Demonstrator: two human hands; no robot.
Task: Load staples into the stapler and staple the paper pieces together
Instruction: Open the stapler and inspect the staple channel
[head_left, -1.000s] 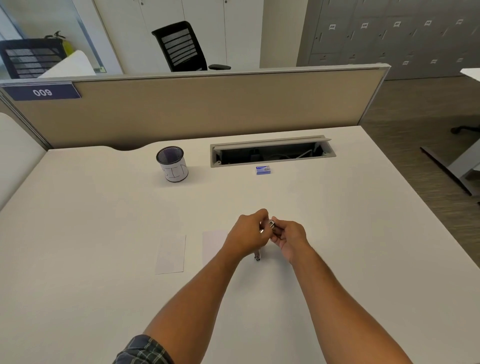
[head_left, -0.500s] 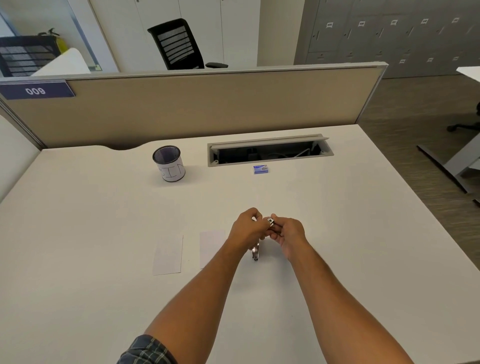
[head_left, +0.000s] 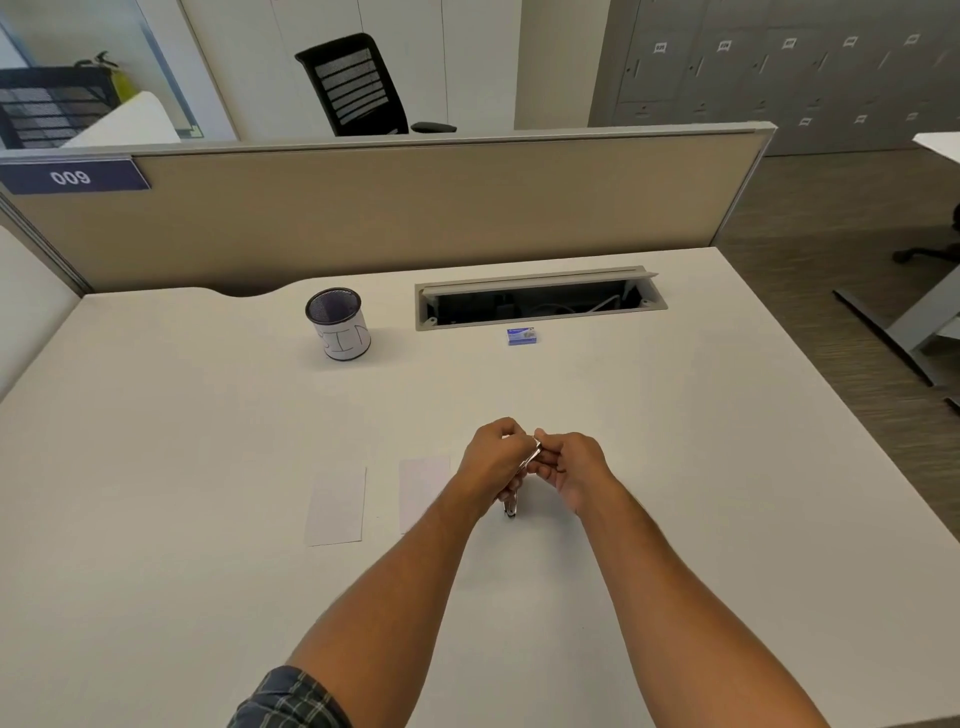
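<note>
Stapler (head_left: 521, 475), small, rigid, slick metal: body gripped by curled left hand (head_left: 496, 460), top pinched by right hand (head_left: 569, 470).

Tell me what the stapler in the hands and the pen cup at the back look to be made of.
Stapler: seems bright metal, since the strip between the left hand and right hand glints silver; most of it is hidden. Pen cup: looks like dark wire mesh, see-through at the rim, with a white paper-like band, marked in pen, wrapped round its lower part.
</note>
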